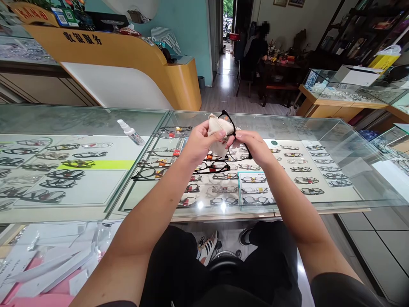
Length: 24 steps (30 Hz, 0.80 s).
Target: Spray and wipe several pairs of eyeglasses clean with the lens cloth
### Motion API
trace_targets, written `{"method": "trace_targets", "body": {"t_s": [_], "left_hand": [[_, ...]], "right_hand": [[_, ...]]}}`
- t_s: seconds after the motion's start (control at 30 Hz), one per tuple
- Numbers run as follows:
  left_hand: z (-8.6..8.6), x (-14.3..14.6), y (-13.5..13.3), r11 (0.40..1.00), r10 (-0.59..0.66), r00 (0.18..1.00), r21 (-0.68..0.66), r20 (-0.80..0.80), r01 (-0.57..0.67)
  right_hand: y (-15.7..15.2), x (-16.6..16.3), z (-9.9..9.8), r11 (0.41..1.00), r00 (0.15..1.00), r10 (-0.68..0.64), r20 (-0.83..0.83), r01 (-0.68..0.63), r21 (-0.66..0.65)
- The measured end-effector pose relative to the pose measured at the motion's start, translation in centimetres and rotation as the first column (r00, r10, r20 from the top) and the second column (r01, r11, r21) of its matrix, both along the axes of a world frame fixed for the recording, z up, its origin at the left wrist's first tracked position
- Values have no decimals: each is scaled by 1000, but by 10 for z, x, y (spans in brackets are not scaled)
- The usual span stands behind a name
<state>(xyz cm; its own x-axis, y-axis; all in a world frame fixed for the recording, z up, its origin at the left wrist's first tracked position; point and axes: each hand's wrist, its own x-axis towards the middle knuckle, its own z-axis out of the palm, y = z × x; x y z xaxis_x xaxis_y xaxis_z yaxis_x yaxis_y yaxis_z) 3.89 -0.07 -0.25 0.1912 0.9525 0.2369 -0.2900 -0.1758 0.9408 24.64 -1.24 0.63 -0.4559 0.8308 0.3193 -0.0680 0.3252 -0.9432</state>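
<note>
Above the glass counter, my left hand [204,138] is closed on a cream cloth [220,125], which it presses against a lens of a pair of black-framed glasses [234,125]. My right hand [252,145] pinches the same glasses near the middle of the frame. One rim points up and away, while the other hangs lower, beside my right fingers. Part of the lens is covered by the cloth and fingers. A white spray bottle [130,132] stands on the counter top to the left of my hands.
Several rows of glasses [223,175] lie inside the glass display case [319,123] under my hands. Papers and plastic bags [54,256] are heaped at the lower left. A cashier desk [182,81] stands beyond the counter. A person [255,49] sits at a table far back.
</note>
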Motion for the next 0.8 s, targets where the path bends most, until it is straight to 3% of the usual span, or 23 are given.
{"method": "trace_targets", "body": {"t_s": [0.2,0.47,0.8], "left_hand": [[-2,6,-4,999,-40,999,31,-3,40],[-4,10,-4,992,107,994,58,27,-109],[2,8,-4,998,-55,996,31,75,53]], "right_hand": [[-2,-4,-1,997,993,72,92,-74,14],[-6,-10,0,995,989,94,118,-95,4],[-6,-7,2,1000,998,16,62,-15,-27]]}}
